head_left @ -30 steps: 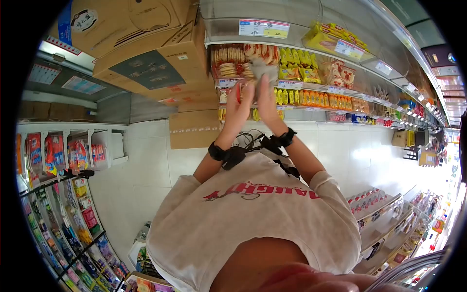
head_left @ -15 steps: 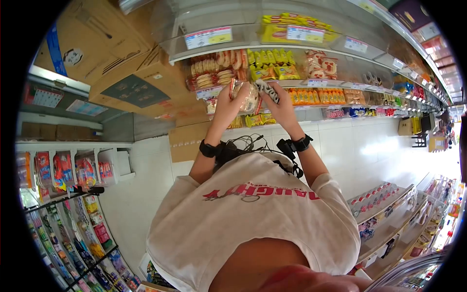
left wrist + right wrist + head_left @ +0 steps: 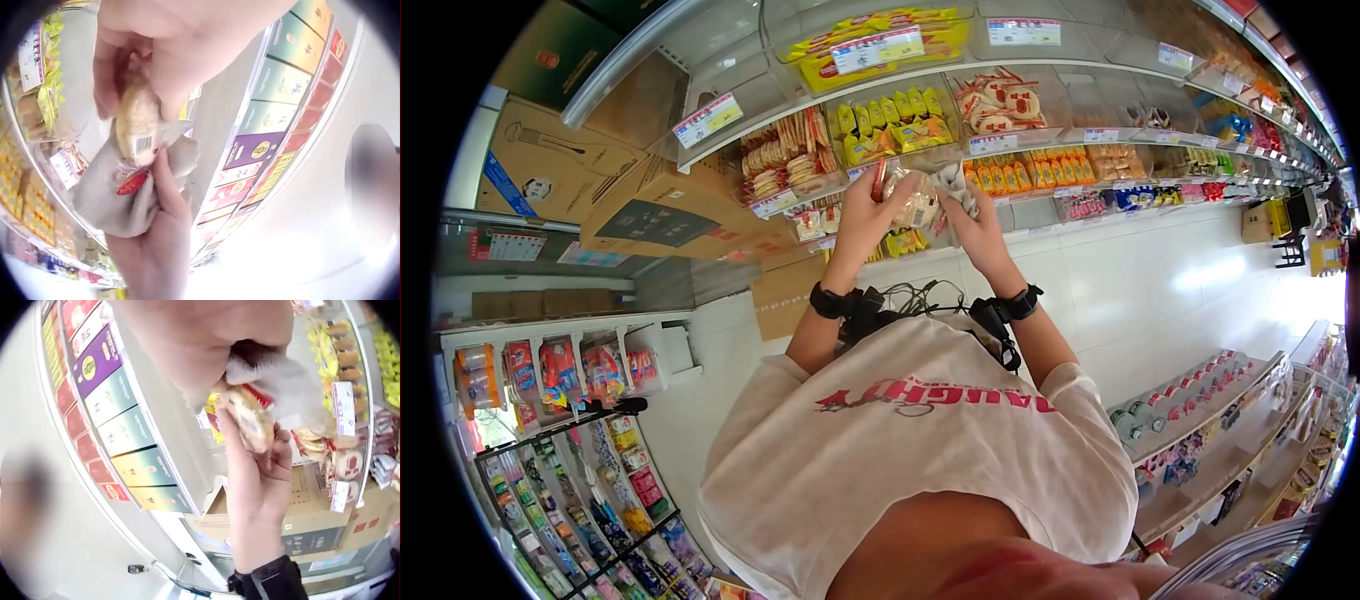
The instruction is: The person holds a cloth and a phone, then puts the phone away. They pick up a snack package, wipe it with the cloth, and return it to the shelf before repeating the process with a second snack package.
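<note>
In the head view, my left hand grips a clear-wrapped snack pack of pale round crackers. The left wrist view shows a barcode on the pack and a red label at its lower end. My right hand holds a crumpled grey cloth against the pack's side. In the left wrist view the cloth spreads behind and under the pack, with the right thumb over it. The right wrist view has the left fingers curled round the pack from below.
Just beyond the hands are shelf bins with stacked crackers, yellow packets and orange packets. Cardboard boxes stand at the left. A rack of small goods is at lower left, another shelf at lower right.
The hands were pressed close together with the blurred cloth over them; now they are apart, with the pack visible between them. The shelves have shifted left and turned in the head view.
</note>
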The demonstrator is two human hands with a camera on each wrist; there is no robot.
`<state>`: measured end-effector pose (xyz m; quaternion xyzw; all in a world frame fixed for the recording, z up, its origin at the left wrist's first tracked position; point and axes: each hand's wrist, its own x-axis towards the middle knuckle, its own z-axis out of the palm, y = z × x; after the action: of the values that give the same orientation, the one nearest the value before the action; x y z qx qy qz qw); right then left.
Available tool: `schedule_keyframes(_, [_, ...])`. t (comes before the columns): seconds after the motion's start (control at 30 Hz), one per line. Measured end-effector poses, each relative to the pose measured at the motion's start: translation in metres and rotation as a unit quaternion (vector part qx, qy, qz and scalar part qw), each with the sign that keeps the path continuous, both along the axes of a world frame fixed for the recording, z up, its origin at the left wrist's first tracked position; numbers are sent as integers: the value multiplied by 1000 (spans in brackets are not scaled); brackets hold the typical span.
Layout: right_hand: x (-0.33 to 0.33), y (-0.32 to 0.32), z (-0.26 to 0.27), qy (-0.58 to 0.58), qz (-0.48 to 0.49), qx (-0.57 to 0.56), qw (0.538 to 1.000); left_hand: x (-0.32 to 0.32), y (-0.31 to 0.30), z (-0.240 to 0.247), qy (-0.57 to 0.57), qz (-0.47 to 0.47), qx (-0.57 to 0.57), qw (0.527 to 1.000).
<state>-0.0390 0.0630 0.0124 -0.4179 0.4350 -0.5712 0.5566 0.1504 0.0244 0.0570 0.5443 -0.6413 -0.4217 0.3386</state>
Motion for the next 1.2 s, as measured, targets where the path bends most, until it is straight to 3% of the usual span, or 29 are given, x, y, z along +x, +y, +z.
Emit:
schedule_keyframes(0.03, [-9, 0, -1, 71, 32, -40, 996, -7, 1, -13, -4, 35, -47, 998])
schedule_keyframes(0.07, [-16, 2, -2, 129, -11, -28, 991, -15, 3, -37, -7, 70, -95, 993])
schedule_keyframes(0.1, [-22, 2, 6, 182, -51, -88, 978, -23, 5, -51, -11, 105, -141, 984])
schedule_keyframes(0.17, [-30, 3, 18, 282, -129, -204, 929, -33, 8, -51, 231, 108, 69, 964])
schedule_keyframes(0.2, [-30, 2, 19, 277, -79, -234, 929, -37, 7, -50, 347, 107, 169, 916])
schedule_keyframes(0.27, [-23, 8, 20, 261, 23, -292, 920, -48, 11, -21, 471, 109, 201, 852])
schedule_keyframes(0.3, [-12, 15, 25, 284, 25, -308, 908, -52, 16, -9, 531, 111, 215, 812])
schedule_keyframes(0.37, [10, 27, 36, 328, 28, -345, 879, -60, 23, 0, 514, 110, 154, 837])
schedule_keyframes(0.47, [14, -6, 22, 141, 67, -268, 951, -72, 31, 7, 509, 96, 100, 850])
schedule_keyframes(0.57, [22, -16, 32, 136, 71, -241, 958, -74, 37, 10, 494, 176, 102, 845])
schedule_keyframes(0.67, [43, 1, 46, 270, 31, -339, 900, -39, 22, 12, 542, 95, 99, 829])
schedule_keyframes(0.73, [56, 24, 63, 353, 40, -374, 857, -16, 11, -22, 598, 8, 54, 800])
schedule_keyframes(0.77, [59, 21, 63, 349, 51, -383, 854, -5, 6, -39, 623, -38, 36, 780])
schedule_keyframes(0.83, [56, 13, 61, 342, 72, -398, 848, 4, 5, -31, 699, -140, 105, 693])
schedule_keyframes(0.87, [56, 8, 63, 335, 67, -389, 855, -18, 26, 10, 556, 60, 90, 824])
schedule_keyframes(0.97, [57, -4, 72, 281, 63, -343, 894, -32, 33, 8, 563, 59, 132, 814])
schedule_keyframes(1.03, [55, -7, 69, 204, 75, -284, 934, -27, 36, -2, 506, 49, 156, 847])
schedule_keyframes(1.07, [52, -21, 38, 243, 25, -270, 931, -27, 43, -2, 470, 38, 177, 864])
schedule_keyframes(1.1, [46, -23, 36, 228, 39, -209, 950, -28, 47, 0, 433, 27, 196, 879])
schedule_keyframes(1.2, [38, -22, 36, 197, 67, -104, 973, -37, 51, 8, 457, 35, 189, 868])
